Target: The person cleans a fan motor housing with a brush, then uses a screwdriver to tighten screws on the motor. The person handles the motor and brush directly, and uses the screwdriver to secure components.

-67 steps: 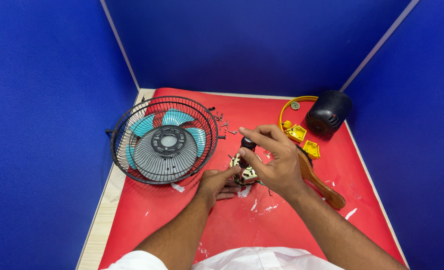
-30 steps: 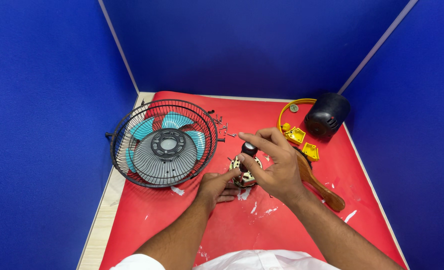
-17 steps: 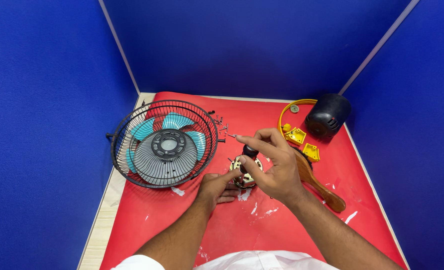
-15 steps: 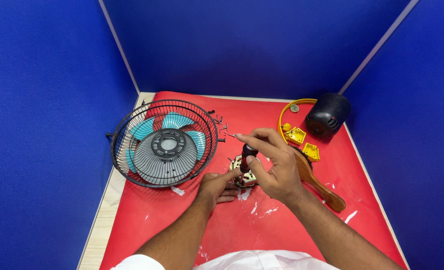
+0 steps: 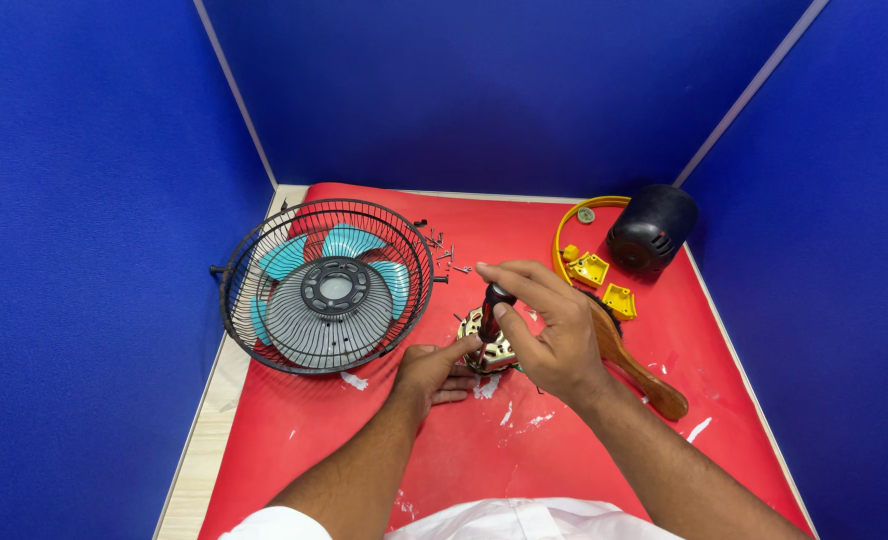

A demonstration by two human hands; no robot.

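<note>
Blue partition walls (image 5: 464, 90) enclose the red mat (image 5: 364, 440); at its centre sits the fan motor (image 5: 491, 350), steadied by my left hand (image 5: 432, 372); my right hand (image 5: 549, 330) grips a screwdriver (image 5: 491, 310) upright on it, beside the caged fan (image 5: 326, 285).

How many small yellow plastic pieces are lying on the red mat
2. One yellow piece lies inside the yellow ring, the other yellow piece sits nearer, beside the wooden handle. The right hand may hide more.

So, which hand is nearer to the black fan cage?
Left. The left hand rests just beside the fan cage, at its lower right rim. The right hand is farther right, holding a screwdriver over the motor.
</note>
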